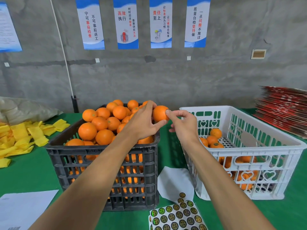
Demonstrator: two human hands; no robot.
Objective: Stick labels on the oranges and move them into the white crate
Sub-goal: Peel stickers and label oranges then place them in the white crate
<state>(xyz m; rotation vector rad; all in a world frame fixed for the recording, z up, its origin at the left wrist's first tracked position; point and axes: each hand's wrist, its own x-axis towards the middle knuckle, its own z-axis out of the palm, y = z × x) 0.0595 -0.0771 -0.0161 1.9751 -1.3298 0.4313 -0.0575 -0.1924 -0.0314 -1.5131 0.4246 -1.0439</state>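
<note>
**Labelling run: early, most fruit still unlabelled**

Nearest me: label sheet (pixel 178 216) on green table (pixel 33 171), many round stickers left, backing peeled at top.

L hand (pixel 142 121) curled round one orange (pixel 159 113), held up between the black crate (pixel 106 163) and the white crate (pixel 245 156). R hand (pixel 184 125): thumb + forefinger pinched together, pressing a label (pixel 168 111) onto the fruit's right side. Label is small and partly hidden, so can't tell if fully stuck down.

Progress, est.: black crate heaped w/ bare oranges. White crate holds only a few, at its left end; one shows a dark sticker on top. So approx. a handful done, bulk remaining. This orange not yet in the white crate.
</note>
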